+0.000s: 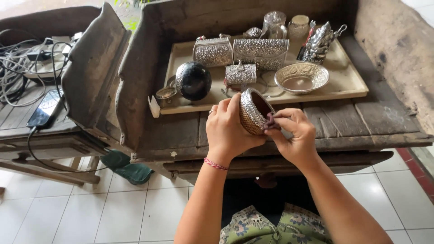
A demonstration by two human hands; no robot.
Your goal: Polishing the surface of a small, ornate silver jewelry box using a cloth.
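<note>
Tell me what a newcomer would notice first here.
The two hands at centre: the left hand grips a small woven bowl with a silver rim while the right hand presses a dark cloth to its edge. Behind them, a tray holds embossed silver boxes and a black sphere.

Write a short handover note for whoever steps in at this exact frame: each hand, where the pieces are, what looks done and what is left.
Left hand: grips the small round silver-rimmed woven bowl, tilted on its side above the old wooden bench.
Right hand: pinches a small dark cloth against the bowl's rim.
Tray on the bench holds embossed silver boxes, a silver dish, a dark round ball, jars and a small tin.
Done: bowl is off the tray and in hand, cloth on its rim.
Left: the rubbing looks under way; whether the tray pieces are finished cannot be told.
</note>
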